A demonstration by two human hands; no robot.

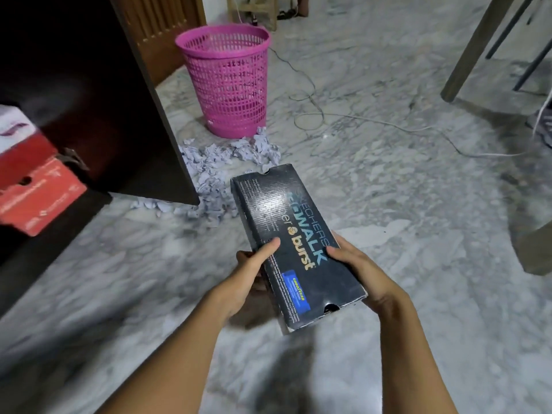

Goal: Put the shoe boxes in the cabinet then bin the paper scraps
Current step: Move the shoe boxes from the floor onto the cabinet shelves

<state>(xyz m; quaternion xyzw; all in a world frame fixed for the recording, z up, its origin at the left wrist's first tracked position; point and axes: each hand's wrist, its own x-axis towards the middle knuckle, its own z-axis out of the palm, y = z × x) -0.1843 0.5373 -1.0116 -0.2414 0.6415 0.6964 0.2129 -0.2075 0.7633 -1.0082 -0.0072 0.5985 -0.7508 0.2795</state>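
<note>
— So where is the black shoe box [294,243] now?
— Held above the floor, to the right of the open cabinet [74,94]. The left hand [254,276] and right hand [355,270] each clasp a long side near the close end, with thumbs on the lid and fingers curled under.
— How to stow it well?
— Swing it left, keep it level and lead with the far end. A red box [35,192] sits inside, and the space beside it is dark, so possibly tight. The paper scraps [215,165] lie by the pink bin [227,82].
</note>
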